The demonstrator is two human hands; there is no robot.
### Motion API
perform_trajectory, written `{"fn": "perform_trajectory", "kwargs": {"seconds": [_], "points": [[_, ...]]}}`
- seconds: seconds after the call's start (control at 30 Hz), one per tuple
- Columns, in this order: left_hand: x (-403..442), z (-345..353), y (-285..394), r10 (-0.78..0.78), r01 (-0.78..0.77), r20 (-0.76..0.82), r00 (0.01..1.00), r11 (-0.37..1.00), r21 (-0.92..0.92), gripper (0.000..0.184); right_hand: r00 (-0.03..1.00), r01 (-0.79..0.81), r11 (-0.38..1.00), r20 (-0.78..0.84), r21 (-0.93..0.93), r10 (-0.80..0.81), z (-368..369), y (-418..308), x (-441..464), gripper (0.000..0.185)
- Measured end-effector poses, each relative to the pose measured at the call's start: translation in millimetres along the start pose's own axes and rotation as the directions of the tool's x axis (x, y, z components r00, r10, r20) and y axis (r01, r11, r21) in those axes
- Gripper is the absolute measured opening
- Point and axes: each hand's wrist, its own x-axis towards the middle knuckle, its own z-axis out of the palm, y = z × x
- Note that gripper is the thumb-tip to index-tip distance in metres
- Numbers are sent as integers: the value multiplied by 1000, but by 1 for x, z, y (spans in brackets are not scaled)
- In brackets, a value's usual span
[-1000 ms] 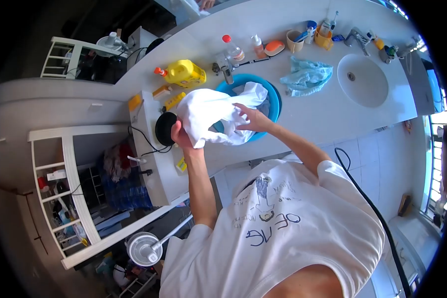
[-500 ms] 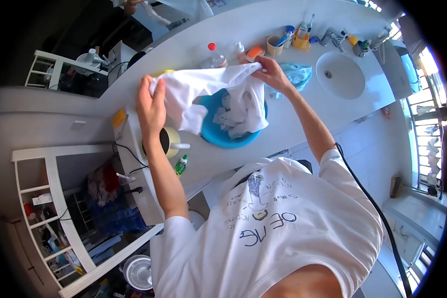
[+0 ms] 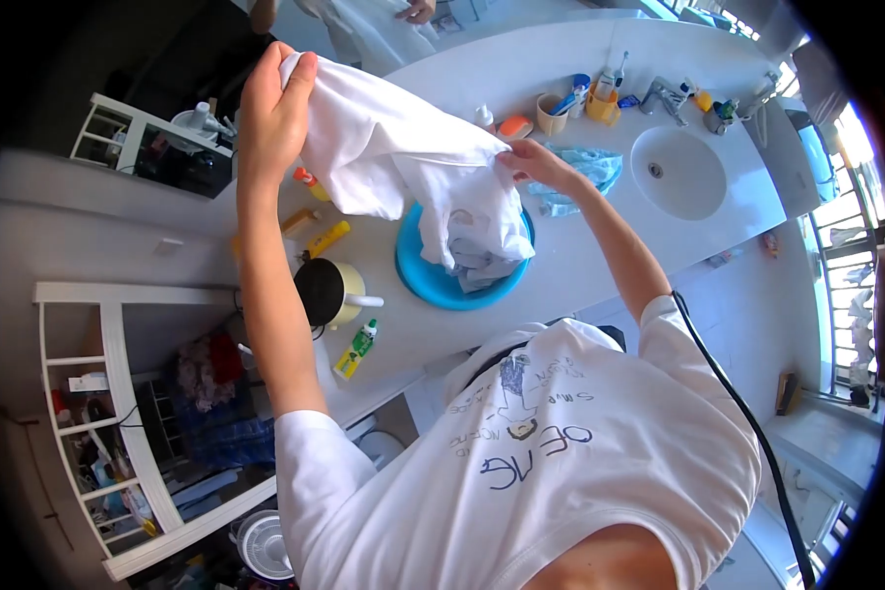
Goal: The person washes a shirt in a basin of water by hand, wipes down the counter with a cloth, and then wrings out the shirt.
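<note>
Your left hand, upper left, grips an edge of the bright white, softly creased cloth; your right hand, upper centre, pinches it too. Loose folds droop over the round blue plastic basin mid-frame.

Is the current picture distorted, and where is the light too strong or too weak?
Head view: strong fisheye distortion, with black corners and a bowed backsplash; head view, right edge: the window glares, partly washed out; same view: the cloth is bright but its folds show; head view, upper left: very dark.
</note>
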Motion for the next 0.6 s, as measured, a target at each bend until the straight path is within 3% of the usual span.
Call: {"fn": "perform_trajectory", "kwargs": {"seconds": [0.07, 0.3, 0.37, 0.5, 0.57, 0.6], "points": [[6, 2, -2, 8, -8, -2, 1000, 1000, 7, 33, 998, -32, 999, 51, 40, 30, -3, 3, 3, 50], [16, 5, -2, -130, 143, 60, 990, 918, -369, 25, 1000, 21, 997, 12, 73, -22, -5, -1, -6, 48], [19, 5, 5, -165, 167, 49, 985, 842, -512, 21, 990, 133, 990, -40, 37, -132, -6, 1, -8, 44], [29, -1, 30, -237, 181, -5, 972, 757, -628, 18, 967, 236, 971, -112, 40, -230, -5, 26, 0, 44], [36, -15, 32, -282, 197, -16, 959, 710, -676, 18, 865, 411, 910, -335, 49, -373, 3, 37, -1, 50], [38, -20, 37, -307, 207, -20, 952, 688, -695, 19, 867, 411, 910, -331, 49, -373, 7, 34, -8, 50]]}}
